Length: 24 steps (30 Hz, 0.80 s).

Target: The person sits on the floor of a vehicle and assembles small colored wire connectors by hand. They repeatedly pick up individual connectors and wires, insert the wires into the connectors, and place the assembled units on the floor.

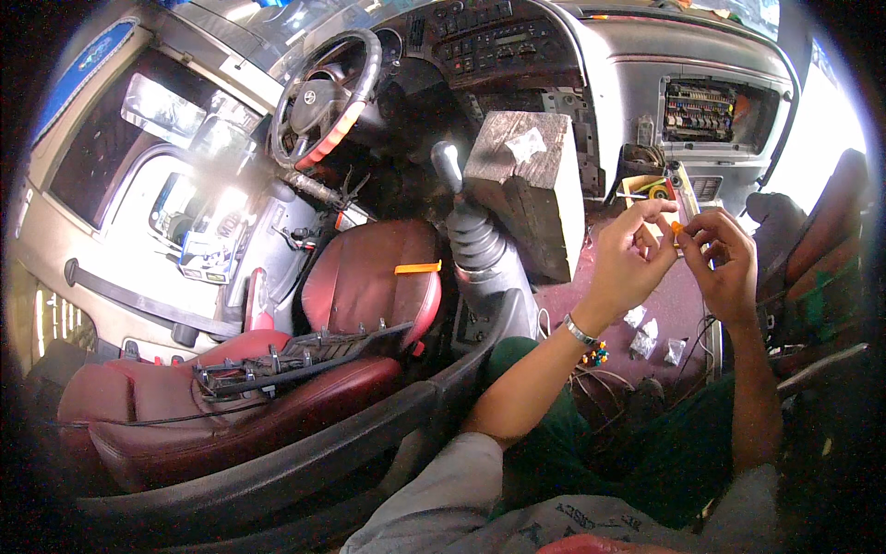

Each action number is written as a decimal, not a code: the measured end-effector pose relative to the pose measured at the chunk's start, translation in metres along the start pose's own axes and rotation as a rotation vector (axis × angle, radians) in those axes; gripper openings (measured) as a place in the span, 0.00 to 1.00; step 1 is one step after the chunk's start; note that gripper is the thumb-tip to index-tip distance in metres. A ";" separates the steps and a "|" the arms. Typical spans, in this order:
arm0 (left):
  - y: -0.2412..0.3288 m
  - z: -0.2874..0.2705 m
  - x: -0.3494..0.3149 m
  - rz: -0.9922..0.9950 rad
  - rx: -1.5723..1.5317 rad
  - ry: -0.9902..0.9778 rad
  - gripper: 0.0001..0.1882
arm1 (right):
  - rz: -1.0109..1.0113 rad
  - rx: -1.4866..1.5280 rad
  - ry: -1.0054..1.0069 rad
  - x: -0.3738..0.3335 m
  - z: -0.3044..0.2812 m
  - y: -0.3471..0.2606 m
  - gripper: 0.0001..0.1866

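My left hand (635,257), with a metal-banded wristwatch (580,331) on its wrist, is closed in a pinch at the right of the view. Facing it, my right hand (725,260) is also pinched. Between the fingertips of both hands is a small orange piece (677,227), too small to name its kind. Beyond my hands is an open yellow box (637,187) with a yellow, round item inside. Below them, several small clear plastic bags (644,340) lie on the dark red floor (581,303).
A wooden block (526,194) bearing a small clear bag (525,145) stands beside the gear lever (447,168). An open fuse panel (699,111) is set in the dashboard. A black trim strip (295,360) lies on the red driver's seat (369,277). Cables and colourful connectors (595,355) are by my legs.
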State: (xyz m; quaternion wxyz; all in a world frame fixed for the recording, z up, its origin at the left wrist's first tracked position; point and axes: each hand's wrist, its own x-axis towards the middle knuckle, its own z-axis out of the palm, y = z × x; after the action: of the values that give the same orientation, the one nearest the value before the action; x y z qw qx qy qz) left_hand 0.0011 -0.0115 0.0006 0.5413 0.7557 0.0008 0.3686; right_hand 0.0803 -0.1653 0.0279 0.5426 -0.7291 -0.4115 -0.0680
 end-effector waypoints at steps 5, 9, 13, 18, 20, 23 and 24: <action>-0.016 0.007 0.000 -0.175 -0.298 0.003 0.22 | 0.016 -0.004 0.027 -0.001 0.003 0.000 0.05; -0.018 0.009 0.002 -0.340 -0.466 -0.046 0.22 | 0.021 -0.041 0.047 -0.001 0.003 -0.002 0.05; -0.019 0.009 0.000 -0.359 -0.414 -0.085 0.18 | 0.050 -0.046 0.040 -0.001 0.002 -0.001 0.04; -0.004 0.007 0.000 -0.354 -0.365 -0.104 0.13 | 0.055 -0.034 0.010 -0.001 -0.004 0.005 0.04; -0.007 0.008 0.001 -0.378 -0.355 -0.094 0.13 | 0.083 0.037 0.001 -0.001 -0.002 0.009 0.04; 0.002 0.004 0.001 -0.332 -0.347 -0.097 0.14 | 0.114 0.073 -0.023 -0.001 -0.003 0.007 0.03; 0.006 0.002 0.001 -0.304 -0.346 -0.103 0.14 | 0.124 0.072 -0.031 -0.001 -0.004 0.007 0.03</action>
State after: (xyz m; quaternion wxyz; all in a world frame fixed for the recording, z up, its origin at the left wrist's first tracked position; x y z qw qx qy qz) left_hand 0.0005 -0.0148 0.0063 0.7114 0.6607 0.0235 0.2385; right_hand 0.0857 -0.1700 0.0243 0.5650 -0.7343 -0.3760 -0.0080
